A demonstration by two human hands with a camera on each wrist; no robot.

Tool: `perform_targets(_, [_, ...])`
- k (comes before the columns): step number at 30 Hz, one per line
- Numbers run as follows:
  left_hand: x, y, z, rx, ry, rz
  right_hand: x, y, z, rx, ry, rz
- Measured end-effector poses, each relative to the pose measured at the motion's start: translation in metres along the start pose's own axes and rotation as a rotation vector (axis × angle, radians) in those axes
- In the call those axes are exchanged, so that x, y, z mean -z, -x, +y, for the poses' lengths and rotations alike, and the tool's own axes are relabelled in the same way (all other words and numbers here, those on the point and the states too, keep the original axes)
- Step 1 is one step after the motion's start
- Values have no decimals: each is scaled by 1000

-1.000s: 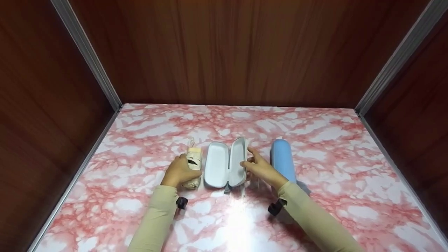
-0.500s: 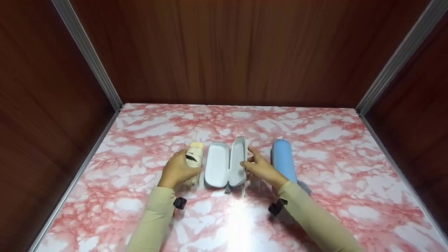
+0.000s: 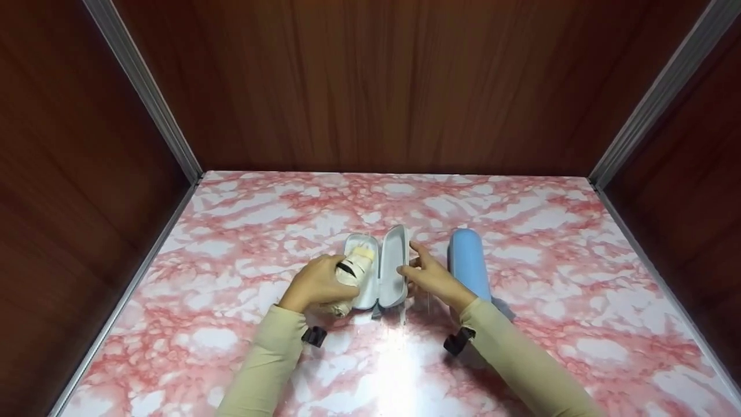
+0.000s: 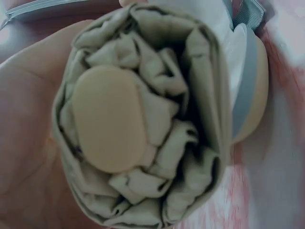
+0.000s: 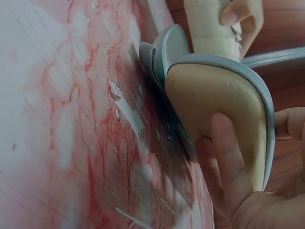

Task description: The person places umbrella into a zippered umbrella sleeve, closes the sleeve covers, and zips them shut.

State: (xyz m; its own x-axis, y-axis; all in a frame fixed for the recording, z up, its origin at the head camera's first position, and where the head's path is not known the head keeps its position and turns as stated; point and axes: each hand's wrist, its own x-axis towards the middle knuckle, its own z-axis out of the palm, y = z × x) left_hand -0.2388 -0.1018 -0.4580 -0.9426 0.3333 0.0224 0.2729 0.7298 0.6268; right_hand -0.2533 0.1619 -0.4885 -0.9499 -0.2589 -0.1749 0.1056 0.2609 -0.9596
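My left hand point(image 3: 315, 284) grips a cream folded umbrella point(image 3: 358, 267) with a pale yellow end and a dark mark on its side. The umbrella is tilted and overlaps the left half of an open hard zip case point(image 3: 395, 269) with a white lining. In the left wrist view the umbrella's rolled fabric surrounds its oval handle end point(image 4: 109, 119). My right hand point(image 3: 435, 282) holds the case's raised right half by its edge. The right wrist view shows fingers point(image 5: 228, 152) against the beige outer shell point(image 5: 214, 93), thumb on the other side of the rim.
A long blue rounded case point(image 3: 468, 263) lies just right of my right hand, partly behind the wrist. The pink marbled table point(image 3: 370, 202) is bounded by dark wood panels point(image 3: 370, 87) at the back and sides.
My left hand has lifted the umbrella from the table left of the case and carried it right, over the case's left half. My right hand has stayed at the raised half.
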Motion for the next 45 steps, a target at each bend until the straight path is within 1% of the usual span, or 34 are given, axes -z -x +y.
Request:
perform_targets(4, [-4,-6,4,-4,-8,-26,0,0,-1,8,29,1])
perform_targets(7, [-6,-11,4,13,-16,-13,0,0,-2,12,49,8])
perform_targets(12, [-12,-20,1,63,-41,14,-1,0,-4,12,54,-3])
perform_targets(15, [-15,-24,3,74,-74,43,-1,-1,-4,22,42,-3])
perform_targets(19, [-22,-27,7,117,-131,93,-1,-1,-3,39,37,-3])
perform_targets(22, [-27,-29,10,154,-167,118,-1,-1,-2,44,46,-8])
perform_targets(26, [-35,-32,11,167,-200,162,-1,-1,-2,44,64,-1])
perform_targets(30, [-41,-34,13,171,-221,191,-2,-1,-3,35,64,6])
perform_targets(37, [-47,-34,16,200,-294,174,-3,-1,-4,39,54,-2])
perform_targets(42, [-45,-33,18,210,-330,167,-4,-3,-5,52,87,0])
perform_targets(44, [-44,-33,17,212,-331,154,-5,-4,-6,48,116,7])
perform_targets(45, [-43,-33,16,212,-328,144,-5,-4,-6,47,113,8])
